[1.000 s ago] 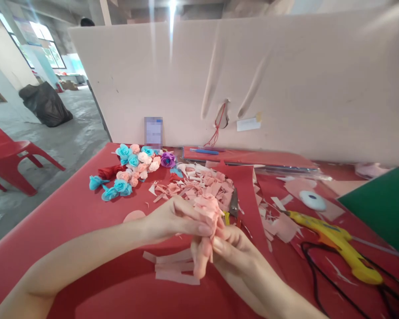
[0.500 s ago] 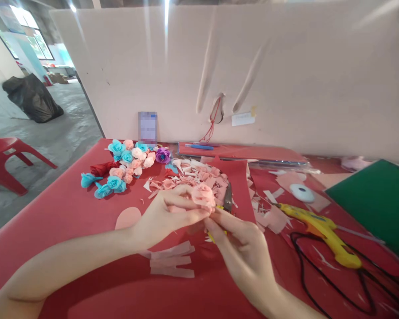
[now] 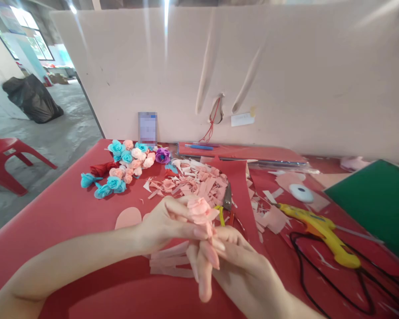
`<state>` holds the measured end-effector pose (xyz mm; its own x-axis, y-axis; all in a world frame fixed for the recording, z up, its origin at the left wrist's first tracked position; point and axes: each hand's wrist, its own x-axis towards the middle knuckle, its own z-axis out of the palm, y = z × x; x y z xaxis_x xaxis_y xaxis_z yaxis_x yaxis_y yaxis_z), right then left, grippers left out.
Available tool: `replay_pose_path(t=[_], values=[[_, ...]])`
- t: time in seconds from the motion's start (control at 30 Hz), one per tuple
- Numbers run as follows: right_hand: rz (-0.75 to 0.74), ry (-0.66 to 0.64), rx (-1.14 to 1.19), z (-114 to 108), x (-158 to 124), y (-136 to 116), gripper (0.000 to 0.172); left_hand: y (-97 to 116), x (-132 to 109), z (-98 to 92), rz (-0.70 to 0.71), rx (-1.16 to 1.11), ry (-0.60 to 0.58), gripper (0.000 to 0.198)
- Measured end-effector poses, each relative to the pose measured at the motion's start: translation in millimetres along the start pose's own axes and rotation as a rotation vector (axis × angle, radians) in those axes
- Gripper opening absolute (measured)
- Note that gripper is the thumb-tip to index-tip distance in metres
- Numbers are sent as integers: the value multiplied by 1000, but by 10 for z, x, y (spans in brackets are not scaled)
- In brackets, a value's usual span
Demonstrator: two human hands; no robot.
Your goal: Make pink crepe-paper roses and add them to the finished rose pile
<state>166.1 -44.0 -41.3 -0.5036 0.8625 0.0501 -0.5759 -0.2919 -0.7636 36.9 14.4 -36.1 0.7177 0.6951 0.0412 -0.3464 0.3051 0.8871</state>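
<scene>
A pink paper flower (image 3: 201, 210) is held upright over the middle of the red table. My left hand (image 3: 169, 223) pinches its base from the left, thumb and fingers closed. From the right, my right hand (image 3: 239, 259) closes on the narrow lower end of the same flower, its thumb against the left hand's fingertips. Just beyond the hands lie pink paper scraps (image 3: 199, 177) and a pair of pliers (image 3: 227, 198) with yellow and red at the handles. Under the left hand are cut pink strips (image 3: 168, 261) and a rounded pink piece (image 3: 128, 217).
Finished blue, pink, white and purple flowers (image 3: 129, 164) cluster at the back left. A yellow glue gun (image 3: 322, 226) with a black cord lies on the right, near a white round object (image 3: 301, 193) and a green sheet (image 3: 375, 204). A pale board (image 3: 173, 79) stands behind the table.
The flower and both hands have come lower. My right hand has turned, with its fingers now under the flower's base, and more of the pliers shows.
</scene>
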Motion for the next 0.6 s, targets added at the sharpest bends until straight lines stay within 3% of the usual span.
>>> replay_pose_path(t=[0.07,0.17,0.27,0.4,0.5,0.6], values=[[-50,15,-130,-9,-23,-6,26,-12,-27,16,38,-23,14,16],[-212,115,-589,-9,-48,-58,26,-30,-68,26,100,-13,35,5],[-455,234,-1064,-13,-44,-112,21,-25,-78,27,175,94,122,17],[-699,323,-1478,-96,12,-79,20,1,-41,12,151,259,270,19],[-795,368,-1654,-183,53,-27,21,11,-3,-10,118,361,322,19],[-685,438,-1567,-211,72,-47,23,9,24,-41,88,405,305,16]])
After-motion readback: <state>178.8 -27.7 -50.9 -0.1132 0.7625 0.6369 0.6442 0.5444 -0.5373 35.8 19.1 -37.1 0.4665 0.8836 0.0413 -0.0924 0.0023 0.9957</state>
